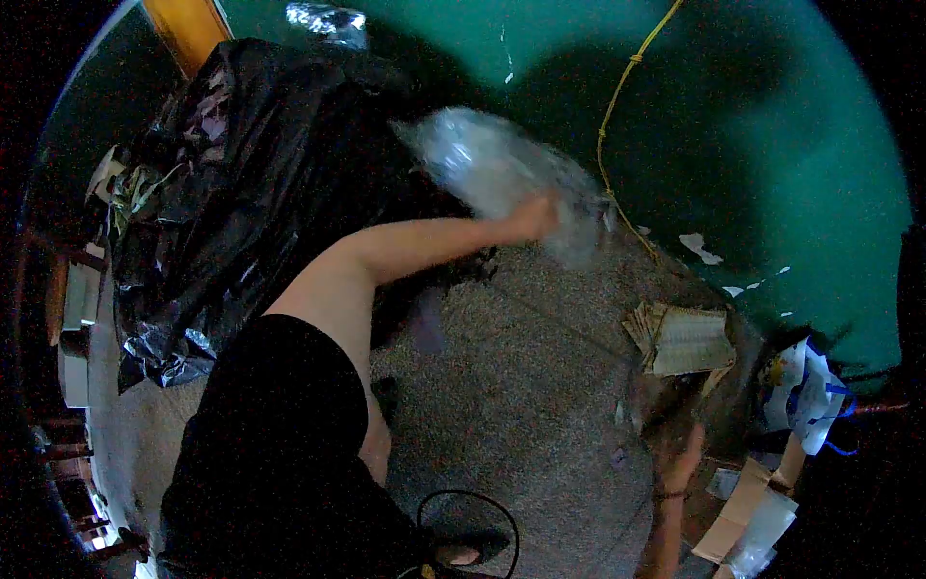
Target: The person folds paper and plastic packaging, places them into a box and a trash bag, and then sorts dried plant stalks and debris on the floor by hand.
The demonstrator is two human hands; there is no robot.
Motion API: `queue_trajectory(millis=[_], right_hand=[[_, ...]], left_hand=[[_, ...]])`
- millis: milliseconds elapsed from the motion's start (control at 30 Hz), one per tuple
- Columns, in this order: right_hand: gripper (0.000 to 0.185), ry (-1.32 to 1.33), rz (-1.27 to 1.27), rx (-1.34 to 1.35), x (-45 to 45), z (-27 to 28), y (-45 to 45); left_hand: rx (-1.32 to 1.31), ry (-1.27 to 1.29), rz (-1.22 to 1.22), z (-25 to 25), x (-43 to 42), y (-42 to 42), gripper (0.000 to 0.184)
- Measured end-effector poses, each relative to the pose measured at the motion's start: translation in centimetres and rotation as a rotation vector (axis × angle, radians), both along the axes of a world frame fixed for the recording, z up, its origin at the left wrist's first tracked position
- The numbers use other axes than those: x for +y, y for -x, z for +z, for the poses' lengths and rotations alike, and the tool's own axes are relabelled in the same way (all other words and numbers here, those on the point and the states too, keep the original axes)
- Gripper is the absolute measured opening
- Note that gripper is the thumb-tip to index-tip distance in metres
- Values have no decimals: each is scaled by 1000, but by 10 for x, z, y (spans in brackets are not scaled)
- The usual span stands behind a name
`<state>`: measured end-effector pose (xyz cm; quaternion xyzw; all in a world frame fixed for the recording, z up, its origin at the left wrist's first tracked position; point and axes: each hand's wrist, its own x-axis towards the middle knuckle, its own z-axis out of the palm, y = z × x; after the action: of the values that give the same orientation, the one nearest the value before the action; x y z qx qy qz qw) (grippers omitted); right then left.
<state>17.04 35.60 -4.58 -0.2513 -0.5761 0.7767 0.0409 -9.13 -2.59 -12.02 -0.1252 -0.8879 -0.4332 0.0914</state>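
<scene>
My left hand (535,217) is closed on a crumpled clear plastic bag (473,159), blurred by motion, beside a large black plastic bag (280,164). At the lower right, my right hand (683,457) is dim and smeared, so its fingers cannot be made out. Just above it lies a fanned stack of tan paper pieces (690,341); whether the hand touches them is unclear.
Grey carpet (521,386) meets a green wall (820,174) with a yellow cord (608,116). At the right are a white and blue bag (805,391) and an open cardboard box (738,511) with clear plastic. A black cable loop (516,521) is near my foot.
</scene>
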Motion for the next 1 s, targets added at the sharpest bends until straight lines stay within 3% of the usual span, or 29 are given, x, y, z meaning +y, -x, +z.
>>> queue_trajectory(millis=[33, 67, 167, 200, 267, 333, 367, 400, 467, 500, 533, 567, 633, 667, 700, 767, 800, 867, 900, 933, 1000], right_hand=[[60, -590, 321, 175, -19, 8, 13], [69, -1182, 640, 347, -36, 16, 23], [82, -1245, 644, 443, -84, 38, 42], [82, -1181, 602, 509, -93, 42, 45], [82, -1122, 564, 564, -96, 44, 51], [77, -843, 487, 512, -90, 34, 57], [77, -847, 489, 510, -88, 23, 55], [69, -638, 451, 406, -83, 9, 53], [61, -428, 397, 292, -73, -13, 49], [51, -631, 433, 298, -62, -21, 46], [42, -835, 466, 296, -50, -29, 43], [42, -838, 450, 278, -40, -41, 41], [31, -740, 322, 84, -18, -62, 36], [26, -692, 219, 56, -15, -68, 28], [26, -702, 199, 39, -2, -88, 22], [24, -672, 434, -386, 32, -130, 18], [24, 55, 122, -347, -15, -79, 8], [25, 197, 227, -344, -31, -74, 3], [25, 342, 358, -342, -34, -70, -8], [25, 342, 344, -342, -49, -63, -9], [30, 288, 449, -289, -76, -47, -7]], left_hand=[[-237, 87, -92, 25, 31, -14, 25], [-85, -52, -163, 30, 59, -36, 25], [-186, -257, -510, 46, 131, -86, 27], [-244, -367, -670, 65, 145, -105, 26], [-204, -495, -739, 88, 167, -137, 27], [-237, -553, -766, 73, 188, -140, 28], [-265, -606, -790, 64, 195, -139, 29], [-265, -612, -790, 63, 195, -139, 29], [-338, -283, -902, 60, 185, -144, 40], [-348, -287, -916, 53, 182, -151, 40], [-132, -195, -837, 44, 177, -160, 51], [81, -105, -755, 35, 171, -169, 64], [-111, 65, -814, 63, 141, -173, 93], [-115, 54, -841, 60, 129, -177, 93], [-52, 197, -884, 54, 118, -181, 98], [22, 330, -931, 30, 110, -185, 104], [0, 370, -933, 7, 112, -185, 107], [-14, 410, -946, -14, 111, -183, 110], [-86, 280, -849, -16, 113, -194, 105], [-155, 154, -763, -21, 115, -191, 100], [-270, 85, -812, -39, 123, -181, 94]])
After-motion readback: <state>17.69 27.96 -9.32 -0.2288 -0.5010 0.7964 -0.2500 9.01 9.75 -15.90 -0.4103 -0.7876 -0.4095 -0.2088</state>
